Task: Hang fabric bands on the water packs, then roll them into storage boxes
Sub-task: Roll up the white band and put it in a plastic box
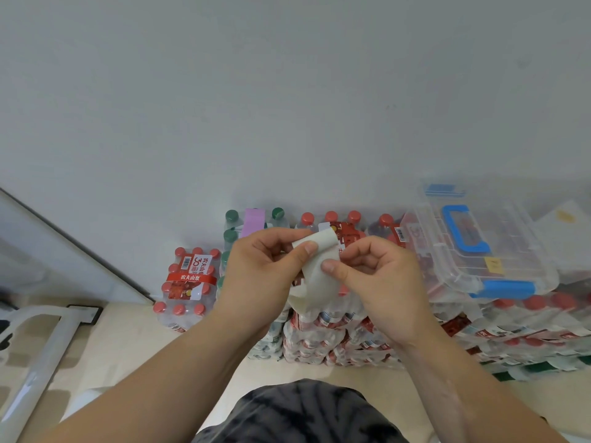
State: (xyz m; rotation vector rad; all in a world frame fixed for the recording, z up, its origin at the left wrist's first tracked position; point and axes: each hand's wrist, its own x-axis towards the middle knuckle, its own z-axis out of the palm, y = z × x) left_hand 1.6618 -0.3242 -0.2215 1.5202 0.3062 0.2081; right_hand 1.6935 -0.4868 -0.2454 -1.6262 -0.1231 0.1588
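A cream fabric band point(315, 276) is held up between both hands, above stacked water packs. My left hand point(259, 273) pinches its upper part between thumb and fingers. My right hand point(374, 282) pinches its right edge with the thumb on the cloth. The band's lower end hangs down behind my hands. Red-capped water packs point(335, 327) are stacked beneath the hands. A purple band point(253, 221) lies over a green-capped pack point(232, 235) against the wall. A clear storage box point(473, 247) with blue handle and latches rests on packs at the right.
A lone red-capped pack point(188, 282) stands on the floor to the left by the wall. A white frame point(48, 350) lies at lower left. More packs point(527, 327) extend to the right under the box. A white wall rises behind everything.
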